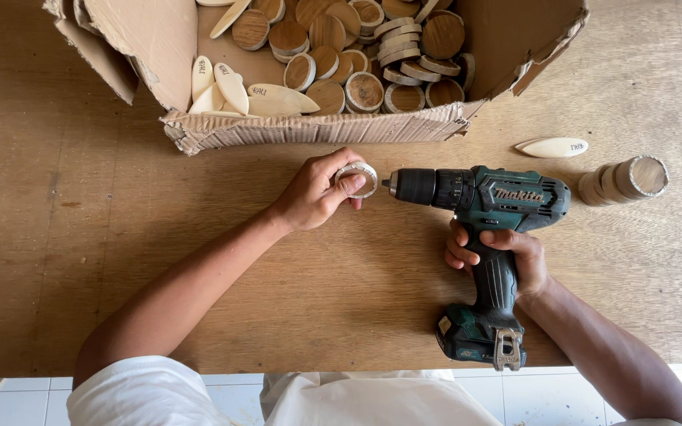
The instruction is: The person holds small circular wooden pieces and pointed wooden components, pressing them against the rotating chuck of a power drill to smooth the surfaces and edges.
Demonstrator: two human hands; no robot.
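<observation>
Wooden disc (356,179) sits near the middle of the frame, just above centre, where we see it pinched on edge by the left hand (313,196): thumb across its near face, fingers (339,160) curled over the top rim, clamped on it. Its flat face is turned toward the bit of the teal cordless drill (479,237), which points left and almost touches it. The right hand (507,256) is wrapped tight around the drill's grip. Both rest over the worktop (57,260). A torn cardboard box (317,126) of more discs fills the upper frame; 1 short stack of discs (623,181) lies at right.
</observation>
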